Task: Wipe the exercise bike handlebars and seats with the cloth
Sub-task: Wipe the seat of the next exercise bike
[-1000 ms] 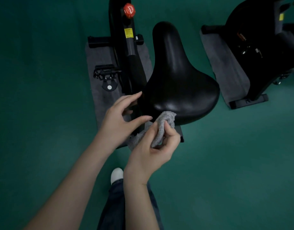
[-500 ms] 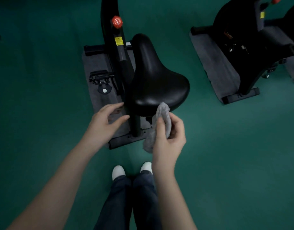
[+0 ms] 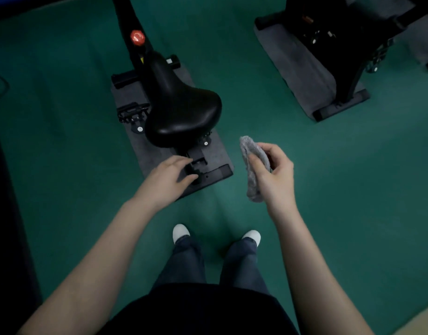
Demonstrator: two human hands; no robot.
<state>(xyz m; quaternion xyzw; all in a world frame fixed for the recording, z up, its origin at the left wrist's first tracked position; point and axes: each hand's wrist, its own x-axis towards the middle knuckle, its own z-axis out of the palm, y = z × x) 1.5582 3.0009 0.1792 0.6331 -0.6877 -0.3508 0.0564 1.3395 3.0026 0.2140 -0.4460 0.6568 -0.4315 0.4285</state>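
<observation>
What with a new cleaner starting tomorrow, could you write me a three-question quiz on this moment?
1. True or false: the right hand presses the grey cloth against the black seat.
2. The left hand holds: A) the cloth, B) nothing, C) a spray bottle.
3. What colour is the knob beyond the seat?

Key: 1 false, the cloth is held clear of the seat; 2 B; 3 red.

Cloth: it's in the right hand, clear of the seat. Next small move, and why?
Probably swing the right hand and cloth toward the second bike: the cloth hangs clear of the seat, the left hand is open and empty, and that bike stands just to the right.
</observation>
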